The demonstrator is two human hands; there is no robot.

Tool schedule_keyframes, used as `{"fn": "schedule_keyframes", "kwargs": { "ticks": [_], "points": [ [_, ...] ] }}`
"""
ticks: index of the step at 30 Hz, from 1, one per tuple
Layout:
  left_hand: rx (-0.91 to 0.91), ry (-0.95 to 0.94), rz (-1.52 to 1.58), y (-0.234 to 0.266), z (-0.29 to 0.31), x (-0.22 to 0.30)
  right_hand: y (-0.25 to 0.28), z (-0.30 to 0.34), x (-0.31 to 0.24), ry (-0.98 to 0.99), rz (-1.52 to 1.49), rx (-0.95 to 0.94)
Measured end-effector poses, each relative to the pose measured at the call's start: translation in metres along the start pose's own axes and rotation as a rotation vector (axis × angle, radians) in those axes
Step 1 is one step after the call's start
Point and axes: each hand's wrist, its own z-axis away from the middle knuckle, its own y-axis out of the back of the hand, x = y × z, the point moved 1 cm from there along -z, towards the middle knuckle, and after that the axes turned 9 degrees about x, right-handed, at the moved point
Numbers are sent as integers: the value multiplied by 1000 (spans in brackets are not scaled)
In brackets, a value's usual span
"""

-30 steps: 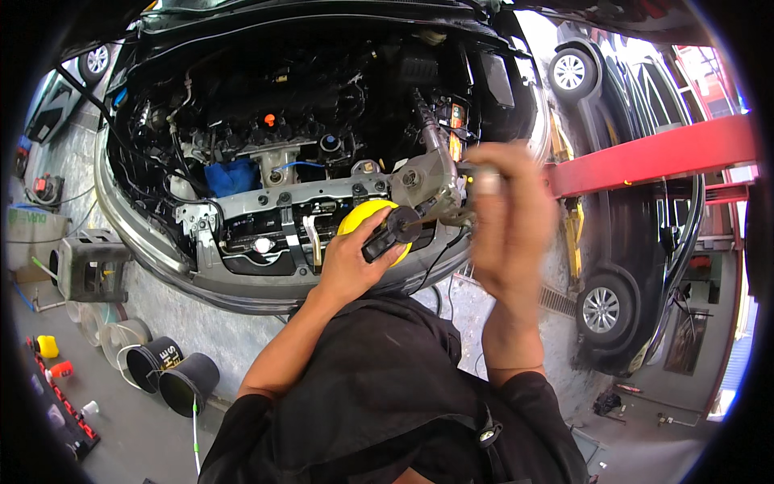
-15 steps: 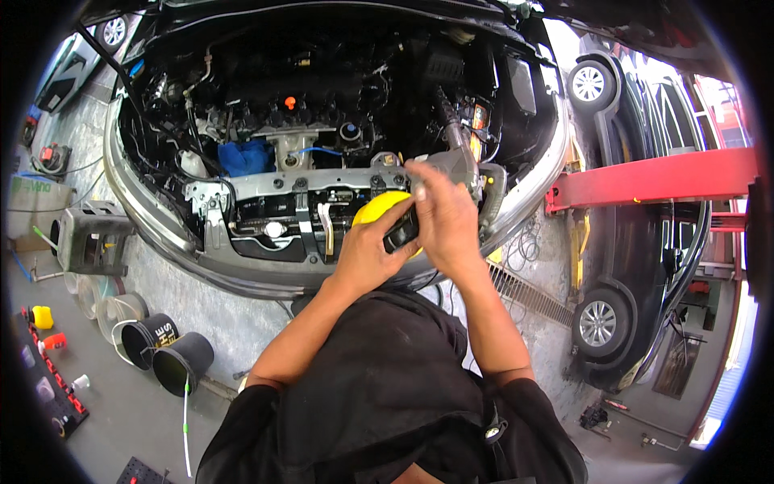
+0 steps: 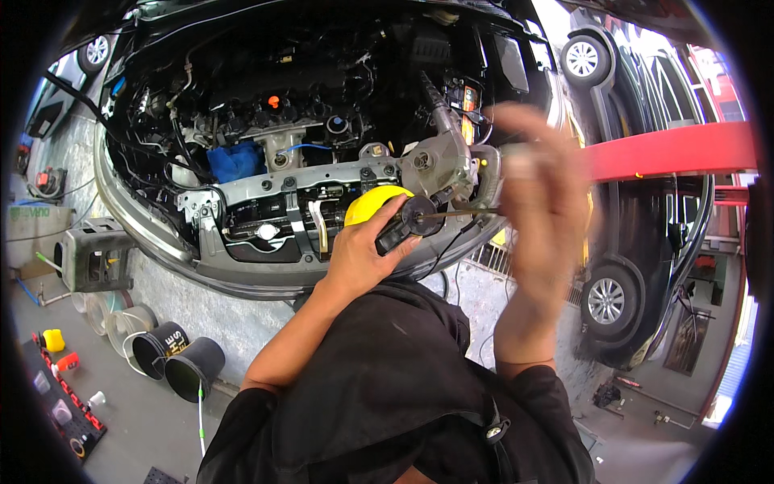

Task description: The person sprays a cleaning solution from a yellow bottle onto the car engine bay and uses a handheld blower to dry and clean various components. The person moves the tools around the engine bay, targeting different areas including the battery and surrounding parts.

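Observation:
My left hand [image 3: 357, 254] is closed round a yellow-and-black device [image 3: 375, 206], held above the front edge of the car's open engine bay. The black round end [image 3: 418, 214] of the device points right. A thin rod [image 3: 459, 213] runs from that end toward my right hand [image 3: 542, 198]. My right hand is raised to the right and smeared by motion, so I cannot tell whether its fingers hold the rod. Behind the device lies the engine [image 3: 274, 121] with an orange cap [image 3: 273, 102]. A blue cloth [image 3: 234, 163] is tucked in beside the engine.
A red lift arm [image 3: 669, 151] reaches in from the right, before a dark car [image 3: 637, 210]. Black buckets [image 3: 194, 367] stand on the floor at lower left, near a grey stool-like stand [image 3: 93, 256]. Bottles [image 3: 53, 340] lie farther left. A floor grate [image 3: 490, 258] runs at right.
My right hand has swung away from the black end of the device, off to the right. The thin rod now shows between them. My left hand keeps its hold.

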Motion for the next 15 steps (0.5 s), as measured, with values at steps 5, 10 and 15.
{"fn": "schedule_keyframes", "kwargs": {
  "ticks": [5,10,15],
  "points": [
    [-65,11,-76,-2,0,-2,-54,21,74,336,449,-54],
    [-32,2,-49,-2,3,6,-2,-6,5,19,32,-53],
    [2,53,-20,-7,6,0,-31,0,36,336,397,17]
  ]
}}
